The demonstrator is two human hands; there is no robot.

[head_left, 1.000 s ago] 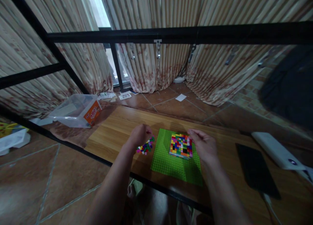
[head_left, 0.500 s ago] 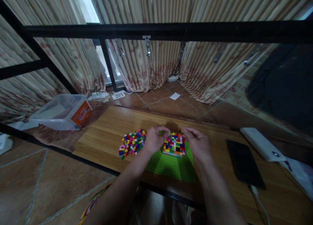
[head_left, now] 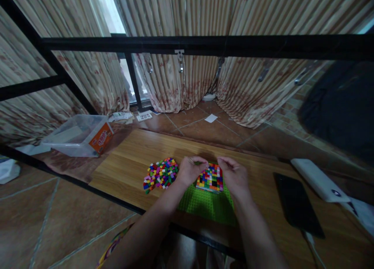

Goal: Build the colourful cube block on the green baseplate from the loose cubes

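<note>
- Left hand (head_left: 189,171) — fingers curled, thumb and forefinger pinched narrow at the far-left corner of the block mosaic (head_left: 210,178); whether a brick sits in the pinch cannot be told. A second ago this hand lay over the loose bricks (head_left: 160,173); half a second ago it had already reached the mosaic's left edge.
- Right hand (head_left: 233,176) — fingers bent, tips drawn together at the mosaic's far-right corner, much as in both earlier pictures; anything held is hidden.
- Block mosaic — a multicoloured square standing on the far half of the green baseplate (head_left: 204,204), between the two hands.
- Loose bricks — a pile just left of the left hand, now uncovered, on the wooden tabletop (head_left: 131,164).
- Outward — a black phone (head_left: 298,204) and a white power bank (head_left: 320,180) to the right; a clear plastic bin (head_left: 77,136) far left.
</note>
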